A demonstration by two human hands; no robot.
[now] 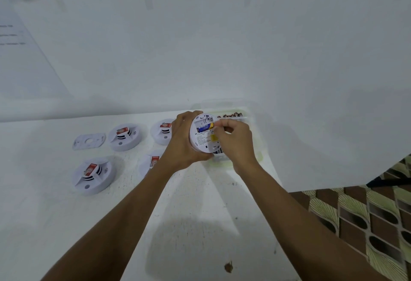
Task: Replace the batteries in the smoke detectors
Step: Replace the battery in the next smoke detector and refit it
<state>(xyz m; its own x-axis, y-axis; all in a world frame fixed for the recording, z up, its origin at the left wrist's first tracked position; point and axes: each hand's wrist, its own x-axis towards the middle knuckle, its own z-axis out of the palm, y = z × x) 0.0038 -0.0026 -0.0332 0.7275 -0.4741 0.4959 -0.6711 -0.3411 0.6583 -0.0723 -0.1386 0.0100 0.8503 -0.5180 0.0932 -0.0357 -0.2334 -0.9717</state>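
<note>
My left hand [181,140] grips a round white smoke detector [201,139], held above the table with its back side turned towards me. A blue and yellow battery [205,127] lies in its open compartment. My right hand [235,141] pinches the battery's right end with its fingertips. Several other white detectors rest face up on the table: one [125,136] at the back, one [162,131] partly behind my left hand, one [93,175] at the front left and one [149,163] half hidden by my left forearm.
A loose white mounting plate [88,141] lies at the far left of the row. A clear plastic box [246,114] with several batteries [231,115] sits behind my hands. The white table [66,225] ends at the right above a patterned floor [367,218]. A white wall rises behind.
</note>
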